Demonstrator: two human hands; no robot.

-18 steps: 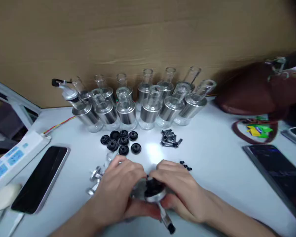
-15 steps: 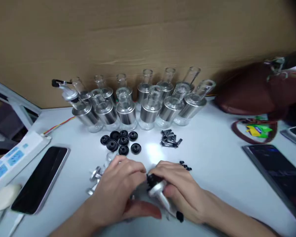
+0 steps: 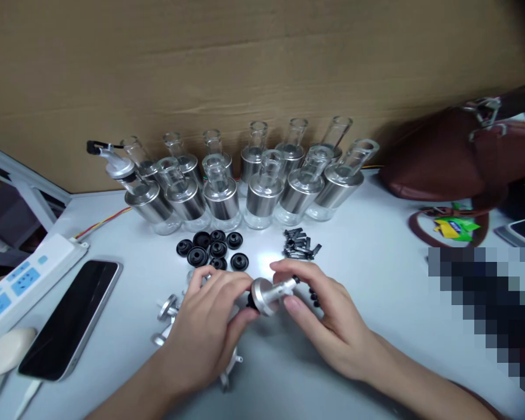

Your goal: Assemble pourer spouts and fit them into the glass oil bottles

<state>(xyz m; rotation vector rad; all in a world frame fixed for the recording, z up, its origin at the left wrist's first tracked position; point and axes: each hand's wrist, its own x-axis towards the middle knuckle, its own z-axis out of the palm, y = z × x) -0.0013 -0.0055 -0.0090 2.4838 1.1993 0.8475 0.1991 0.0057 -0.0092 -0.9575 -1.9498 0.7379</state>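
Observation:
A silver pour spout [image 3: 265,296] with a black stopper is held up between my hands, its tube pointing right. My left hand [image 3: 212,318] grips the stopper end between thumb and fingers. Around the tube my right hand [image 3: 321,315] closes loosely, thumb against it and forefinger stretched out above. Several more silver spouts [image 3: 168,307] lie beneath and beside my left hand, partly covered by it. Beyond the hands are a cluster of black ribbed stoppers [image 3: 198,256] and a pile of small black flip caps [image 3: 300,244]. Tiny black pieces [image 3: 314,296] show behind my right fingers.
Two rows of glass bottles with steel sleeves [image 3: 222,201] stand along the back; the front-left one [image 3: 146,201] carries a spout. A phone [image 3: 70,321] and a power strip [image 3: 15,286] lie left. On the right are a brown bag [image 3: 441,154] and a snack wrapper [image 3: 457,227].
The spout has turned from pointing down-right to pointing right and slightly up. My left hand has taken its stopper end, while my right hand has shifted to the tube.

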